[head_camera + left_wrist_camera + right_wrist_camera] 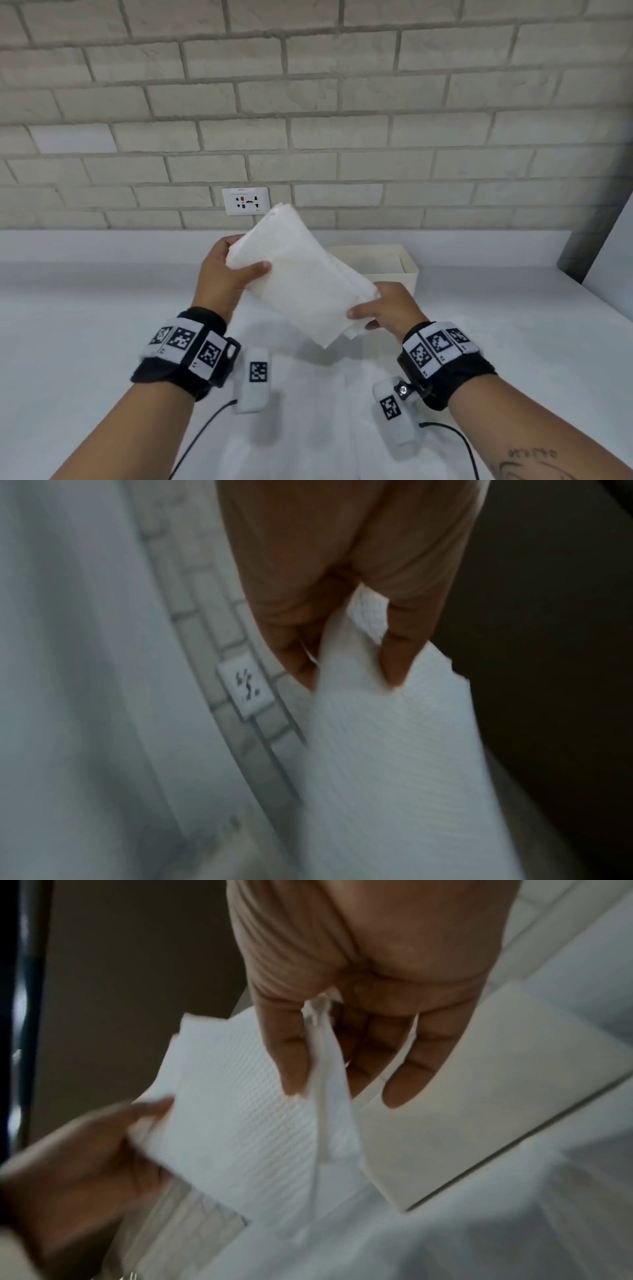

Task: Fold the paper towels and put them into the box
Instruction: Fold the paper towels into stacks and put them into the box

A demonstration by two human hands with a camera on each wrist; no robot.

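A folded stack of white paper towels (301, 277) is held in the air above the white table, tilted from upper left to lower right. My left hand (229, 270) grips its upper left edge, thumb on top; the left wrist view shows the paper towels (394, 750) pinched between thumb and fingers (394, 656). My right hand (380, 311) pinches the lower right corner, and in the right wrist view the paper towels (240, 1123) pass between its fingers (291, 1056). The cream box (407, 270) stands open behind the towels, partly hidden by them.
A brick wall with a white socket plate (245, 200) rises behind the table (85, 325). A white panel (609, 260) leans at the far right. Black cables (202, 431) run from both wrist bands across the near table.
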